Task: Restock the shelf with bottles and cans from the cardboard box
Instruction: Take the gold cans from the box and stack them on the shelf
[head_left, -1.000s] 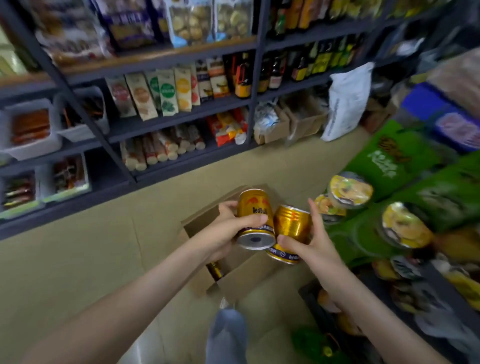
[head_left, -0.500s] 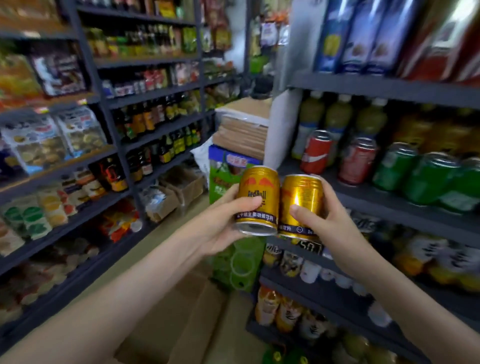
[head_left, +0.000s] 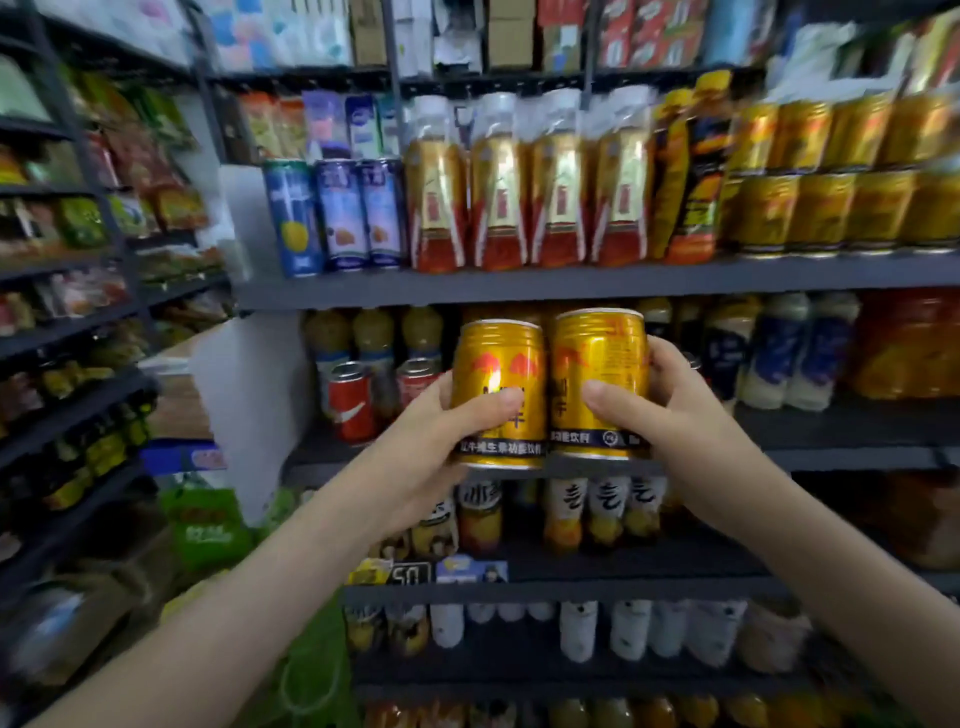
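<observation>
On the left gold can (head_left: 498, 384) a red emblem of two bulls is printed. A dark band near its base carries a line of white Chinese characters, of which 维生素 and the ending 饮料 can be made out. On the right gold can (head_left: 597, 379), touching it on the right, a like band is lettered 功能饮料 beside a small round mark. Red vertical characters above that band are partly covered and cannot be read. Below the left gold can, slightly to its left, a price tag (head_left: 410, 574) on a shelf edge (head_left: 571, 590) is marked "50". To the left of the left gold can, a white ribbon mark is shown on a red can (head_left: 353, 410), with no wording legible. Below it and to the right, one large black brush character each is borne by white-labelled bottles (head_left: 605, 501), but it cannot be read. All other labels are too blurred to be read.
</observation>
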